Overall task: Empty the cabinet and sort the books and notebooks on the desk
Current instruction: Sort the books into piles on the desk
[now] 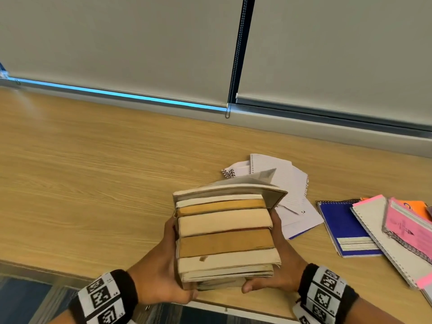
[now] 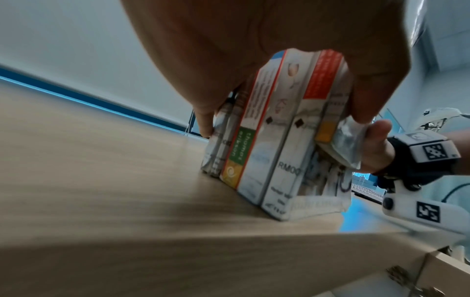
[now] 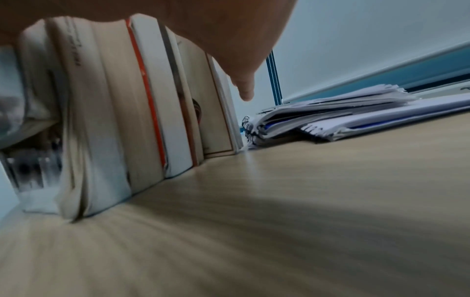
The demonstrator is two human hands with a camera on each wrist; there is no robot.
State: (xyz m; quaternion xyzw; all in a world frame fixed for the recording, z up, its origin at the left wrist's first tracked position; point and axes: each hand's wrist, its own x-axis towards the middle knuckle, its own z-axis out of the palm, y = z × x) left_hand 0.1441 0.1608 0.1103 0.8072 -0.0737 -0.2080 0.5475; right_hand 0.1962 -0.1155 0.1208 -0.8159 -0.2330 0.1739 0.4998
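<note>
A stack of books (image 1: 225, 235) is held upright between both hands at the near edge of the desk (image 1: 93, 183). In the head view the page edges face up, and the books stand side by side, running from near to far. The left hand (image 1: 161, 272) is clamped on the left side of the stack, with the thumb at the near end. The right hand (image 1: 278, 265) is clamped on the right side, with the thumb curled round the near lower corner. The farthest book in the stack is partly opened, and its cover (image 1: 275, 195) is bent over the right-hand side.

In the left wrist view the spines (image 2: 267, 144) are seen, white with red, green and orange blocks, and the lower ends of the books appear to rest on the desk surface. In the right wrist view the stack is seen standing on the wood, though the picture is blurred.

To the right of the stack, several notebooks lie flat on the desk:
- open white spiral notebooks (image 1: 280, 174), just behind the stack;
- a blue spiral notebook (image 1: 343, 228);
- a white notebook (image 1: 385, 237), overlapping the blue one;
- a pink notebook (image 1: 411, 228) on top of the white one.

Closed roller blinds (image 1: 117, 43) hang behind the desk.
</note>
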